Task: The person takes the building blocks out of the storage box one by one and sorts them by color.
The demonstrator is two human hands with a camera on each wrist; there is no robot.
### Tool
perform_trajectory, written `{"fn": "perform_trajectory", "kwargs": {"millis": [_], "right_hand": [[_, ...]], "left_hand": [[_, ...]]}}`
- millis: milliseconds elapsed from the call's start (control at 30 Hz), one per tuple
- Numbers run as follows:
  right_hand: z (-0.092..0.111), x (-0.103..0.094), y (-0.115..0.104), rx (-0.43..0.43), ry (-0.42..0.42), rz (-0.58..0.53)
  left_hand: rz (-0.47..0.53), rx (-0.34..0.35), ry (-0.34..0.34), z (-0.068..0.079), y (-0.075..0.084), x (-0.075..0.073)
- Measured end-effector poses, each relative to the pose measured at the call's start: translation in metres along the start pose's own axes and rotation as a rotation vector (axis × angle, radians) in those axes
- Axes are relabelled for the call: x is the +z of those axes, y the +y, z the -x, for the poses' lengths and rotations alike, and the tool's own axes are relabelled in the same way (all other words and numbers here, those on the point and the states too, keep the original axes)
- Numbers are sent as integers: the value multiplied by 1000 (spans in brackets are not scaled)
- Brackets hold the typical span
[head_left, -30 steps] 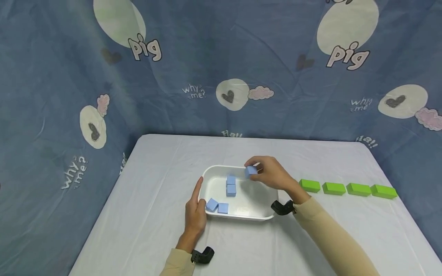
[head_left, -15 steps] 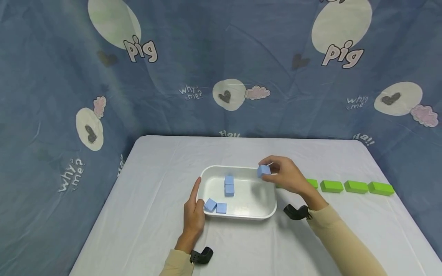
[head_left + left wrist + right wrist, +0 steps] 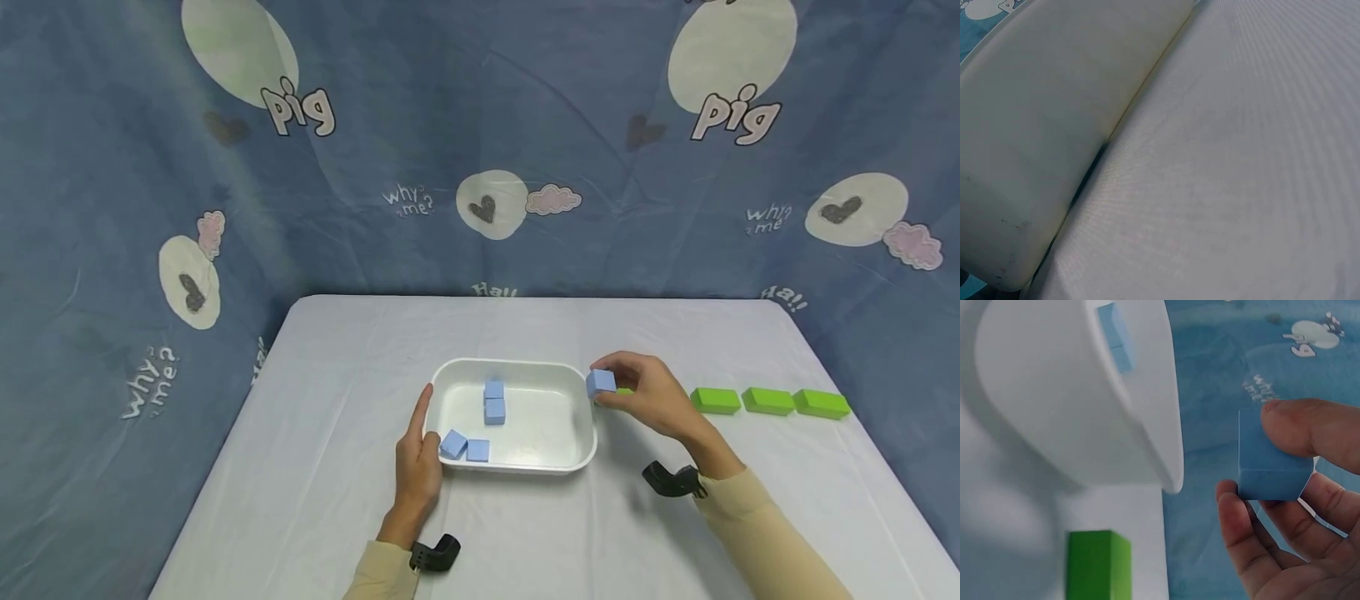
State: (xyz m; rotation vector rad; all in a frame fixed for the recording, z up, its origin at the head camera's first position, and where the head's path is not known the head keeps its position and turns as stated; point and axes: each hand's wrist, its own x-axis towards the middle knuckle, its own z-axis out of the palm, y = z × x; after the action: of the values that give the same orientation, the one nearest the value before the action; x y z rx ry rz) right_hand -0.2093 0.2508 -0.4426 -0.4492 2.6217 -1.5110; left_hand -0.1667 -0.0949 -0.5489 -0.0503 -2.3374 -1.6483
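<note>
My right hand (image 3: 651, 396) pinches a light blue block (image 3: 601, 383) between thumb and fingers, just past the right rim of a white tray (image 3: 551, 458). In the right wrist view, the thumb (image 3: 1300, 428) presses one face of that block and the fingers lie under and behind it. Inside the tray, two blue blocks (image 3: 494, 411) stand in line near the middle. Another blue block (image 3: 477, 450) and a tilted one (image 3: 453, 444) sit at the near left corner. My left hand (image 3: 418, 475) rests against the tray's left side, index finger straight along it; its other fingers are mostly hidden.
A row of green blocks (image 3: 768, 401) runs along the right side of the white-covered table (image 3: 300, 467). One green block (image 3: 624, 391) is partly hidden behind my right hand. A blue printed cloth (image 3: 420, 100) hangs behind the table.
From above the tray's inside, my right hand has carried the blue block rightward past the rim, lowering slightly at the end. The left hand keeps its place on the tray.
</note>
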Motion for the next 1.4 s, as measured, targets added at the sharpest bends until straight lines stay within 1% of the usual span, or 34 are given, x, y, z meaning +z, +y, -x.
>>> {"fn": "perform_trajectory", "kwargs": {"millis": [300, 533, 767, 1000, 1200, 1400], "right_hand": [[20, -4, 19, 53, 27, -26], [32, 3, 32, 77, 15, -61], [37, 11, 41, 95, 39, -92], [44, 26, 56, 90, 80, -52], [48, 34, 63, 98, 111, -11], [49, 42, 71, 57, 127, 42]], "left_hand": [[-3, -21, -6, 0, 1, 0], [13, -23, -8, -1, 0, 0], [22, -18, -4, 0, 1, 0], [26, -19, -13, 0, 1, 0], [28, -15, -8, 0, 1, 0], [37, -4, -5, 0, 1, 0]]}}
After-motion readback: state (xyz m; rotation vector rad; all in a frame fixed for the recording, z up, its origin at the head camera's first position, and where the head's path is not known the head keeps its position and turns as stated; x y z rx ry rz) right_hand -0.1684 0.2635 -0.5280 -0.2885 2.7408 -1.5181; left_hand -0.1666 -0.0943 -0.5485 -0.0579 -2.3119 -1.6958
